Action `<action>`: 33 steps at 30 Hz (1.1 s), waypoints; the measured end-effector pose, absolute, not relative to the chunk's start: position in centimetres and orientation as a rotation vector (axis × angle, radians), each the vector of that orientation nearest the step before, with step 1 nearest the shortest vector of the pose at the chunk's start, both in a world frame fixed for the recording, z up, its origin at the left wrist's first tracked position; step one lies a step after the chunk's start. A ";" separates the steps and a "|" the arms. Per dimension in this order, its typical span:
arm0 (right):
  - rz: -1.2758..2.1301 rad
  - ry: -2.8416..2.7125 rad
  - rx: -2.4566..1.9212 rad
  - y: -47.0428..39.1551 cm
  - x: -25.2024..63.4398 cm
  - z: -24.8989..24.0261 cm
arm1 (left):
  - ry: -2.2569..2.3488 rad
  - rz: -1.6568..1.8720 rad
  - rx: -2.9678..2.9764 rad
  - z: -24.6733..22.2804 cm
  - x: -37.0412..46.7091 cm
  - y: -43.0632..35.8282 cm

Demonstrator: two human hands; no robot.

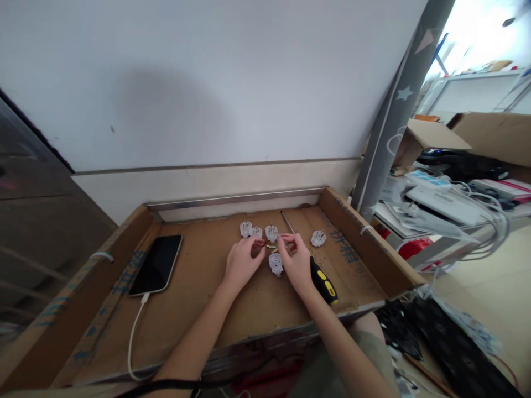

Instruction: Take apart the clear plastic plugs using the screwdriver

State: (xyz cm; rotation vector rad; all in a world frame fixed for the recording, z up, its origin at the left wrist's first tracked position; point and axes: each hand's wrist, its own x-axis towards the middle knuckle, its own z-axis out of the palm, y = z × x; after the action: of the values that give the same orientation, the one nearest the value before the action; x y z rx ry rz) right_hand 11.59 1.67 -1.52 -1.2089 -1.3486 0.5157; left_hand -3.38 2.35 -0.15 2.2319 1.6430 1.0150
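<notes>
Both hands work close together over a cardboard tray (199, 309). My left hand (245, 257) has thumb and forefinger pinched near a small brass-coloured piece (271, 246); what they hold is too small to name. My right hand (296, 262) is pinched too, its fingertips on something small and hidden. Between the hands lies a clear plug part (276, 263). Behind them stand several clear plug parts with metal pins, one of them (271, 232) in the middle. Another plug part (318, 238) sits to the right. Beneath my right hand is a black and yellow screwdriver (324, 282).
A phone (156, 265) with a white cable (133, 337) lies at the tray's left. Raised cardboard walls edge the sides. A grey pole (385, 121) stands at the right, beside a table with cables, packets and an open box (493, 135).
</notes>
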 end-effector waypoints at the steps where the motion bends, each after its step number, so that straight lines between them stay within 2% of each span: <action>1: 0.523 -1.322 -1.210 1.7 11.6 -1.5 | 1.646 1.018 2.231 -0.1 -3.5 2.4; 11: 0.467 -1.170 -1.284 1.9 12.0 -1.8 | 1.651 0.796 2.365 -0.1 -3.9 2.4; 18: 0.255 -1.418 -1.492 1.5 12.1 -1.8 | 1.526 0.977 2.351 0.1 -3.5 2.1; 22: 0.082 -1.524 -1.641 0.4 12.6 -1.1 | 1.369 0.918 2.402 -0.3 -2.9 1.8; 33: -0.076 -1.688 -1.755 -7.8 21.3 -1.2 | 1.266 0.953 2.421 0.5 -1.6 1.9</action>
State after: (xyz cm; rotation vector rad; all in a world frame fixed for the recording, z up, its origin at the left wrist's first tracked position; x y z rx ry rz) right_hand 21.27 -7.78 -1.23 -1.7550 -1.6876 -0.0763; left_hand -1.65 1.88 0.53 2.4209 1.2663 0.9530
